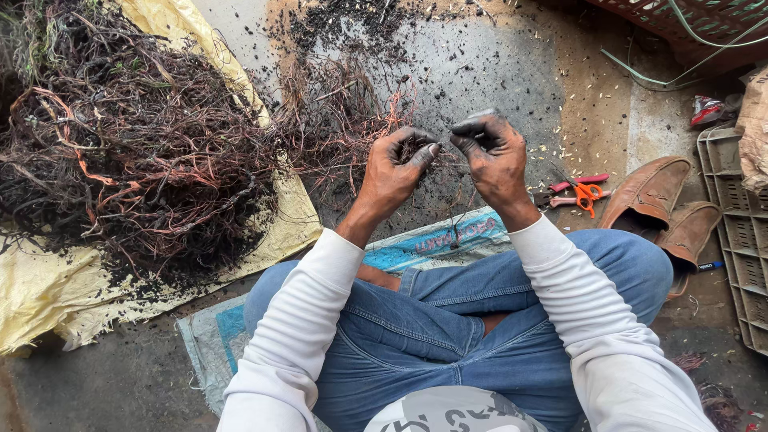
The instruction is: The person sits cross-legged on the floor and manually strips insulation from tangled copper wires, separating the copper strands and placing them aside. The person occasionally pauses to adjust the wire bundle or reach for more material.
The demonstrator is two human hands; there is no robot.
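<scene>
My left hand [398, 170] and my right hand [494, 156] are raised side by side above the concrete floor, both blackened with soot. Each pinches thin burnt wire strands [440, 164] that run between them. A small heap of tangled copper wire [340, 108] lies just beyond my left hand. A much larger heap of burnt, reddish wire [132, 148] rests on a yellow sack [48, 296] to the left. I sit cross-legged in blue jeans and white sleeves on a blue-and-white woven sack [436, 240].
Red-handled pliers and orange scissors [582, 192] lie on the floor right of my right hand. Brown slip-on shoes [660, 204] sit beside them. A grey plastic crate [740, 232] stands at the right edge. Black ash [352, 28] is scattered ahead.
</scene>
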